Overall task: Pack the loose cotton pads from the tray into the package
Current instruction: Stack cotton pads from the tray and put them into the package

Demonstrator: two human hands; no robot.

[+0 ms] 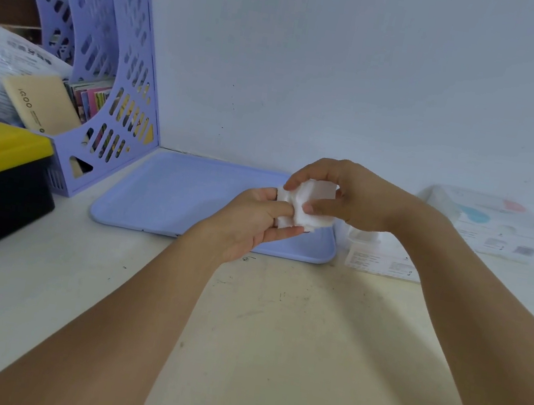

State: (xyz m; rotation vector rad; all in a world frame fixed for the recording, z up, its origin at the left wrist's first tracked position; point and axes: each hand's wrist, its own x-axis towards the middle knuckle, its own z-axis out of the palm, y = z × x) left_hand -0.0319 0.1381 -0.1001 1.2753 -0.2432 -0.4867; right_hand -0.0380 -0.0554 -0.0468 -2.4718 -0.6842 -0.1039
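Over the pale bench (pixel 272 342), the left hand (pixel 248 224) and right hand (pixel 340 192) both pinch a small stack of white cotton pads (pixel 306 205) above the lilac tray (pixel 173 195), the package (pixel 378 257) lying just beside its right edge.

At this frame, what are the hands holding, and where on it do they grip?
Both hands hold a small stack of white cotton pads above the tray. The left hand pinches its left edge; the right hand grips it from above, thumb on the front.
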